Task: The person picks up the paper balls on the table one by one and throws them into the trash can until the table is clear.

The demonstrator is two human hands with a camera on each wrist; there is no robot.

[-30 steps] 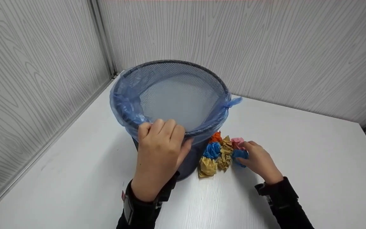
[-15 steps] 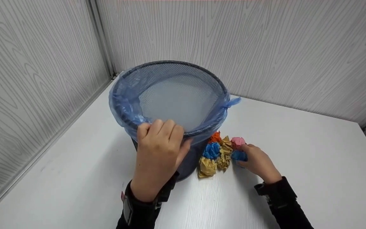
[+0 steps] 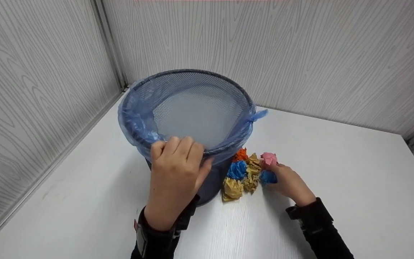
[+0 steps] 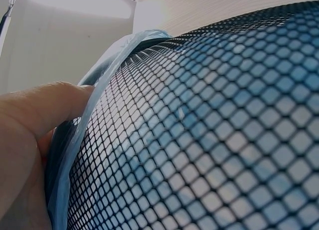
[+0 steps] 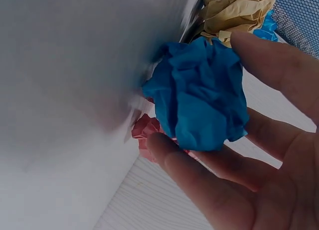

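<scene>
A left hand (image 3: 174, 169) curls its fingers over the near rim of a blue-lined mesh wastebasket (image 3: 192, 108), while the right hand (image 3: 288, 181) pinches a light, soft, crushable blue paper ball (image 5: 197, 93) just above the white tabletop (image 3: 336, 172), best held loosely around its middle.

The left hand (image 3: 175, 172) grips the near rim of the mesh wastebasket (image 3: 192, 108), over its blue liner bag (image 3: 135, 118). Just right of that grip, the right hand (image 3: 289, 183) pinches a blue paper ball (image 3: 266, 177) beside other crumpled balls (image 3: 244, 172).
</scene>
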